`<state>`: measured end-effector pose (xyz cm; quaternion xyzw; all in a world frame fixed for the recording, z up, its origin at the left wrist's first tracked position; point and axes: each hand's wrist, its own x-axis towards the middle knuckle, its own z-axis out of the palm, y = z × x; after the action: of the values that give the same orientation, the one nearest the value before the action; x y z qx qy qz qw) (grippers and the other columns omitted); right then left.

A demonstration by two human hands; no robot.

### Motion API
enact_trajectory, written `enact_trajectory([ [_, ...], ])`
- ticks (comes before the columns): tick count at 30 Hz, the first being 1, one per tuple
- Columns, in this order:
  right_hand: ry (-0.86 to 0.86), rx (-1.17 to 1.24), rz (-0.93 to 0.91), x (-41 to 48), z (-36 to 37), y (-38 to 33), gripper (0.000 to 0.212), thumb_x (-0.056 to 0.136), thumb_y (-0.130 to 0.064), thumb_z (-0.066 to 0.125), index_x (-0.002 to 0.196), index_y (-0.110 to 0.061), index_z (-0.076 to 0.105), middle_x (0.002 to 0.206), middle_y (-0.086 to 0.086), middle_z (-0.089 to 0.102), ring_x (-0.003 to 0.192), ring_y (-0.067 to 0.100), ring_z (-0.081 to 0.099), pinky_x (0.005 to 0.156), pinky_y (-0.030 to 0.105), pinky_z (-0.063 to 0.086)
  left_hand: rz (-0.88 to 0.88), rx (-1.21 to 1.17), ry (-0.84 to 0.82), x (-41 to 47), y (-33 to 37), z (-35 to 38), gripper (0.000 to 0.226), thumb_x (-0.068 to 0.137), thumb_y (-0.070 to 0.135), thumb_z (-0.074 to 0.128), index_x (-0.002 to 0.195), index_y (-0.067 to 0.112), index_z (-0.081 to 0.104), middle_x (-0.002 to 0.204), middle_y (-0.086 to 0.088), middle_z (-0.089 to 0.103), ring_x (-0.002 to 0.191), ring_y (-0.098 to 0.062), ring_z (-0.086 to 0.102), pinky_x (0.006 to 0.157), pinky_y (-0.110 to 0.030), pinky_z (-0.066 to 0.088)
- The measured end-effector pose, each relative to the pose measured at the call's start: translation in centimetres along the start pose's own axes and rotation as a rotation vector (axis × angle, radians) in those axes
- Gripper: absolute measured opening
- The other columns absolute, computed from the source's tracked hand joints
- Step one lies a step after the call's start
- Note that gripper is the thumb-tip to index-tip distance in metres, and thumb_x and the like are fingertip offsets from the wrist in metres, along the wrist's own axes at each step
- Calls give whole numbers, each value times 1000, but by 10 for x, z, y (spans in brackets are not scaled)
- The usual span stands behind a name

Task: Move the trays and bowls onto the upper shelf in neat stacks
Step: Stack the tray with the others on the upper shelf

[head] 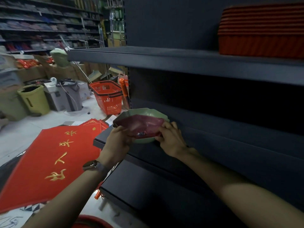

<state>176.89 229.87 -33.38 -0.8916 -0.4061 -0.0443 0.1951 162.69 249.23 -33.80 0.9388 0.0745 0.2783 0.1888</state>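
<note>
One wide-angle camera, worn on the person's head, looks forward and down at a dark grey metal shelving unit (181, 63), meeting it at a slant so its boards run away to the right. It sits near: both forearms enter at the bottom edge, and the left hand (117, 142) and right hand (171, 137) hold a maroon faceted plastic bowl (143, 126) at mid-frame. The view's left third takes in the shop floor, with a red plastic shopping basket (108, 97) beyond.
</note>
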Motion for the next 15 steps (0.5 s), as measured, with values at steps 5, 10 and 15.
enact_trajectory([
  [5, 91, 111, -7, -4, 0, 2, 18, 104, -26, 63, 120, -22, 71, 120, -9, 41, 113, 14, 34, 109, 34, 42, -45, -24, 28, -1, -1, 0, 14, 91, 4, 69, 93, 16, 76, 96, 1, 65, 91, -28, 65, 78, -40, 54],
  [10, 173, 210, 14, -11, -11, 7, 20, 103, -33, 65, 118, -20, 71, 121, -7, 38, 119, 11, 43, 106, 23, 43, -65, -67, 74, -6, 2, -4, 14, 95, 7, 70, 99, 20, 75, 101, 3, 65, 94, -22, 66, 81, -38, 53],
  [15, 118, 235, 95, -19, -28, 9, 26, 103, -46, 60, 121, -28, 66, 113, -2, 56, 107, 15, 58, 102, 38, 52, 4, -68, 154, -7, 12, -14, 13, 91, 3, 74, 94, 17, 75, 103, 1, 68, 93, -22, 66, 76, -26, 44],
])
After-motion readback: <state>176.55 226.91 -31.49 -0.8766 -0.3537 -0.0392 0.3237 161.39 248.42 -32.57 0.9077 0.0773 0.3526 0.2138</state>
